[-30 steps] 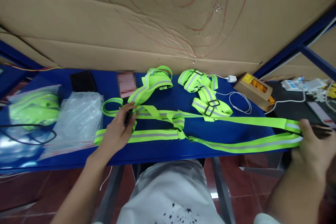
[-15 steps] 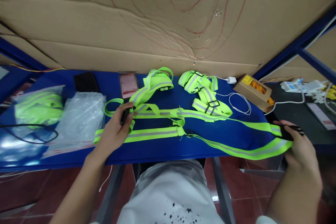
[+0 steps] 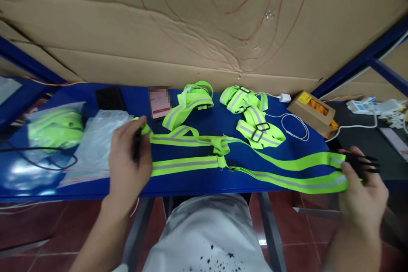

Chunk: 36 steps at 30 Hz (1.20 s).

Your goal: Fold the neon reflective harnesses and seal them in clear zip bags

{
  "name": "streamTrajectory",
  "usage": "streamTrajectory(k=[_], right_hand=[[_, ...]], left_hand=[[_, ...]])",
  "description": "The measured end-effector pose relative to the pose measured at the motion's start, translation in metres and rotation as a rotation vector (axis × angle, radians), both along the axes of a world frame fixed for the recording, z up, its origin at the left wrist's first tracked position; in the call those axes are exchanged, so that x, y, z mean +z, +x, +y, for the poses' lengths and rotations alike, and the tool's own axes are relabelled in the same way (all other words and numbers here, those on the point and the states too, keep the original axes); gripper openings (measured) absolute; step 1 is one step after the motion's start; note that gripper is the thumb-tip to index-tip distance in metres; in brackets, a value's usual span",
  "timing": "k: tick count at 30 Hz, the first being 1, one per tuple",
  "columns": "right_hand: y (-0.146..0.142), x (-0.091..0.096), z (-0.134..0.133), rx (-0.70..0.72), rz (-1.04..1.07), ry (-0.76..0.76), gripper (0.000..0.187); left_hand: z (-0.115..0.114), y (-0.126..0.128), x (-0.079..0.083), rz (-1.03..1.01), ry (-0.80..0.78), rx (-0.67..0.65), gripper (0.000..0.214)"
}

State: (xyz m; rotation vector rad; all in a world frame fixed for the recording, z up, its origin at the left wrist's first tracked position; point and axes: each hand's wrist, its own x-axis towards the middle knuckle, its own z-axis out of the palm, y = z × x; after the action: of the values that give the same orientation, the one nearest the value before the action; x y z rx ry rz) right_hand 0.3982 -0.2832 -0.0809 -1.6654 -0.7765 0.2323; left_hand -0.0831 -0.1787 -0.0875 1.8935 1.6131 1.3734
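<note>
Right now you have a yellow-green reflective strap (image 3: 188,164) stretched lengthwise between your two hands, in two roughly parallel bands along the near part of the blue worktop (image 3: 191,185). Your left hand (image 3: 130,159) is closed, its fingers and thumb pinching a small black piece (image 3: 137,144), with a bit of strap showing at the fingertips. Your right hand (image 3: 365,182) is out past the other end, beyond the worktop's right side — its fingers are curled around a black pronged clip (image 3: 354,162) and the strap ends beside it. Midway between your hands, the two bands meet in a loose, twisted bunch; to the right of it they slacken and curve.

Behind the stretched strap lie two more heaps of the same webbing: a looped bundle (image 3: 193,101) left of centre and a buckled bundle (image 3: 260,129) to its right. Beside that one sit a coiled white cable (image 3: 296,128) and an open cardboard box (image 3: 310,112) with something orange inside. Near your left hand is a flat clear bag (image 3: 98,144) — then, farther left, a filled bag (image 3: 55,129) of green webbing. A pink-screened phone (image 3: 160,104) and a flat black item (image 3: 110,98) lie toward the back.
</note>
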Motion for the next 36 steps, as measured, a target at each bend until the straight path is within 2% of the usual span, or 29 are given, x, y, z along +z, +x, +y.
streamTrajectory(k=[1,3,4,5,7,11,15,20,24,28,36], right_hand=[[-0.015,-0.001,0.003,0.001,-0.251,-0.046,0.050],[-0.050,-0.003,0.011,0.089,-0.715,-0.112,0.053],[-0.068,-0.004,0.015,0.163,-0.907,-0.092,0.057],[-0.087,-0.005,0.021,0.242,-1.029,-0.080,0.062],[-0.122,-0.008,0.033,0.383,-1.139,-0.011,0.072],[-0.172,-0.015,0.057,0.474,-1.119,0.057,0.080],[-0.192,-0.020,0.071,0.499,-1.054,0.059,0.077],[-0.200,-0.021,0.074,0.486,-1.039,0.025,0.080],[-0.202,-0.018,0.077,0.456,-1.057,-0.104,0.082],[-0.204,-0.014,0.081,0.421,-1.097,-0.200,0.075],[-0.206,-0.005,0.086,0.440,-1.192,-0.217,0.066]], left_hand=[[-0.004,0.011,0.003,0.143,0.061,0.044,0.055],[-0.011,0.039,0.007,0.371,0.034,0.045,0.078],[-0.015,0.053,0.008,0.457,0.001,0.031,0.086],[-0.018,0.067,0.009,0.521,-0.009,0.006,0.090],[-0.023,0.090,0.011,0.600,-0.046,-0.047,0.094],[-0.028,0.113,0.016,0.616,-0.162,-0.131,0.096],[-0.025,0.120,0.020,0.621,-0.217,-0.060,0.094],[-0.017,0.128,0.020,0.647,-0.210,0.009,0.097],[-0.016,0.135,0.017,0.643,-0.207,0.016,0.092],[-0.017,0.139,0.010,0.635,-0.136,-0.001,0.087],[-0.016,0.139,0.000,0.642,-0.034,-0.011,0.079]])
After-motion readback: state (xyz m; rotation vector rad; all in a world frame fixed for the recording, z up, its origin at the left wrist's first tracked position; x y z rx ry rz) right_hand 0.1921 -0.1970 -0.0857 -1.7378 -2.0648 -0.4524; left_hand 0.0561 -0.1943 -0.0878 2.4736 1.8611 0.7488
